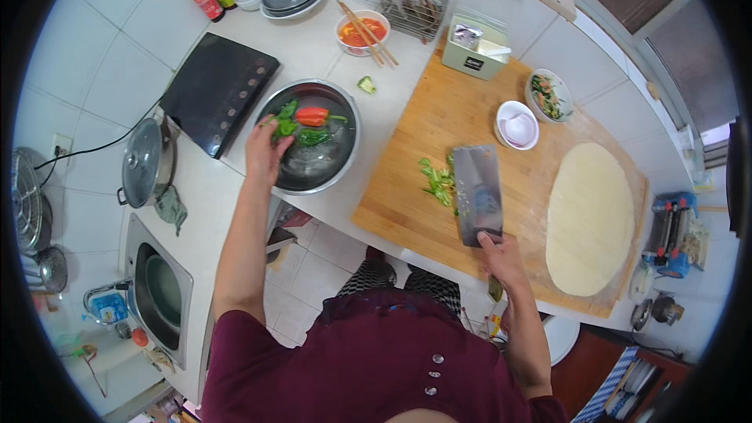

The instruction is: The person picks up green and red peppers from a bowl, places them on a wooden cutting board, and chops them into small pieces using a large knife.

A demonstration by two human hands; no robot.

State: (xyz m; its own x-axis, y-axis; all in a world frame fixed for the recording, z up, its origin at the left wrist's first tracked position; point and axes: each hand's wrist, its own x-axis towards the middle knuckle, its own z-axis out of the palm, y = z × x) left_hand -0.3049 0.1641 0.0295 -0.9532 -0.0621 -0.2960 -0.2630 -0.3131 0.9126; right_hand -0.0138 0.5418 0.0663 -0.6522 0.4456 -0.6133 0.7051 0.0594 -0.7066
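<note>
My left hand (267, 150) reaches over the rim of a steel basin (351, 155), its fingers at a green pepper (286, 124); whether they grip it I cannot tell. A red pepper (311, 116) and another green pepper (313, 137) lie in the same basin, in water. In my right hand (499, 252) is a Chinese cleaver (479, 194), its broad blade over the wooden board (399, 188). Cut green pepper pieces (437, 181) lie against the blade's left side. A sheet of rolled dough (590, 220) covers the board's right part.
Beyond the basin are a pepper scrap (366, 84) and a bowl of red-orange food with chopsticks (362, 32). An induction cooker (220, 91) stands left of the basin. On the board are a green box (473, 61), small white bowls (517, 125) and a bowl of chopped greens (549, 96).
</note>
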